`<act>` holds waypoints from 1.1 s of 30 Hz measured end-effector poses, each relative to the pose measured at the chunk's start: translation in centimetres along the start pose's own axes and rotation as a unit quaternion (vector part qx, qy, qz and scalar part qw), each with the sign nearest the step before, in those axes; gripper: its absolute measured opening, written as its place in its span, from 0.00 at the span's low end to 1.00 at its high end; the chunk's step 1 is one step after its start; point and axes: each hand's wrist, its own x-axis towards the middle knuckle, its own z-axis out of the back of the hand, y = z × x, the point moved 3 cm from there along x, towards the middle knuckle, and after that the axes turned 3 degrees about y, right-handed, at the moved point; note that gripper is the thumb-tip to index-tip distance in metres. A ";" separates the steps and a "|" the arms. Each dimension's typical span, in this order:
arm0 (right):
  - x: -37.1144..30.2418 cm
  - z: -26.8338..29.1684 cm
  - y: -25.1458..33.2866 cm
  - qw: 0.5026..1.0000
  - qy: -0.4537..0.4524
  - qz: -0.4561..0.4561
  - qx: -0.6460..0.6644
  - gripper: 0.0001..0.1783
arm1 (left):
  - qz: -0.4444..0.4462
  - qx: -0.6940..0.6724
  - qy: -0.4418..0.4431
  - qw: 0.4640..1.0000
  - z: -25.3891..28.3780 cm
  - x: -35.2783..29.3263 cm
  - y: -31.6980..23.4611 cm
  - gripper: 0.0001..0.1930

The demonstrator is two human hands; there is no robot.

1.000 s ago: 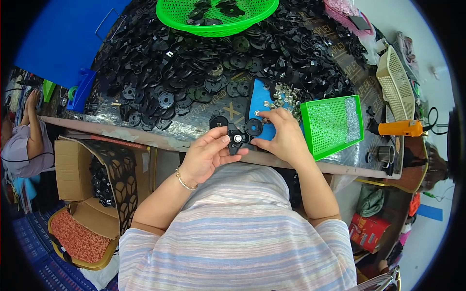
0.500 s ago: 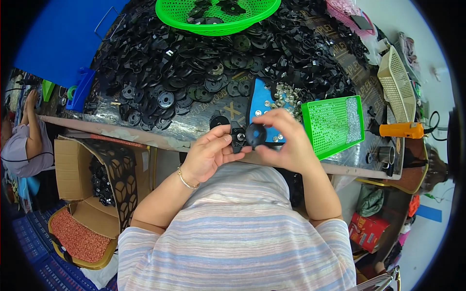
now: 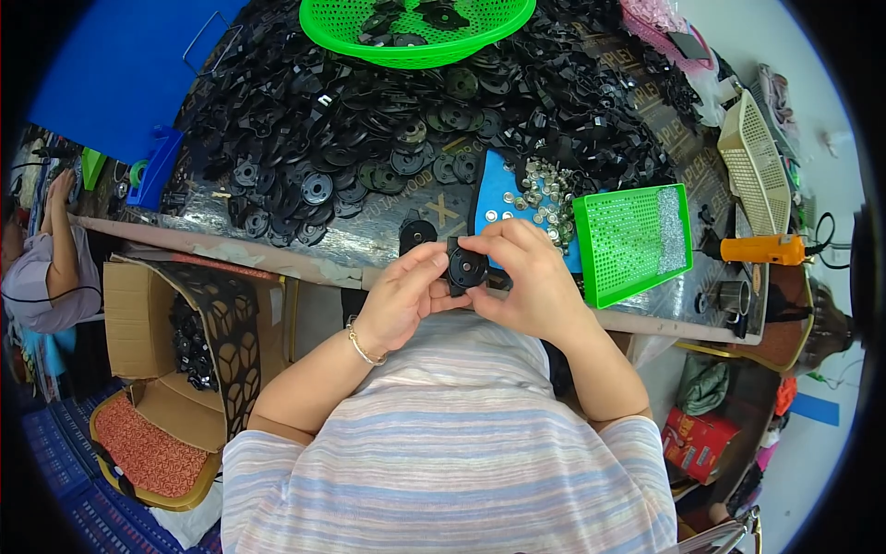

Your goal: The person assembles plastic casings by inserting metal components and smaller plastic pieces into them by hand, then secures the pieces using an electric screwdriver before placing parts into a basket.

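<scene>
Just in front of my body, over the table's near edge, both hands hold a black plastic part made of a round disc (image 3: 468, 267) laid on a flat bracket (image 3: 453, 244). The fingers of my left hand (image 3: 402, 289) are closed on the bracket from the left side. My right hand (image 3: 535, 282) pinches the disc's right rim between thumb and fingers. Another black disc part (image 3: 418, 234) lies on the table just beyond my left hand. Past my right hand, small silver metal pieces (image 3: 544, 189) are scattered on a blue sheet (image 3: 492, 185).
A large pile of black plastic parts (image 3: 388, 120) covers the table, with a green round basket (image 3: 415, 55) at its back. To the right are a green tray (image 3: 632, 240) of tiny silver pieces, an orange-handled tool (image 3: 763, 247) and a metal cup (image 3: 734, 295). Another person (image 3: 55, 268) sits at far left.
My right hand has moved left, bringing the disc from beside the bracket onto it. The disc now covers the silver stud that showed on the bracket.
</scene>
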 end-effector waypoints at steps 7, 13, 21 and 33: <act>0.0 0.0 0.8 0.999 0.011 0.008 -0.035 0.27 | -0.080 0.164 -0.037 0.983 -0.2 -0.3 0.0 0.10; 0.0 -0.3 -1.1 0.997 -0.007 -0.029 0.070 0.39 | -0.278 0.333 -0.131 0.891 2.6 -2.2 -6.0 0.10; 3.2 -4.4 -1.5 0.999 0.027 -0.010 -0.044 0.38 | -0.271 0.523 -0.215 0.779 6.6 -3.8 -6.3 0.09; 4.3 -5.6 -2.3 0.998 0.019 0.026 -0.056 0.26 | -0.273 0.696 -0.224 0.625 5.4 -1.1 -5.2 0.11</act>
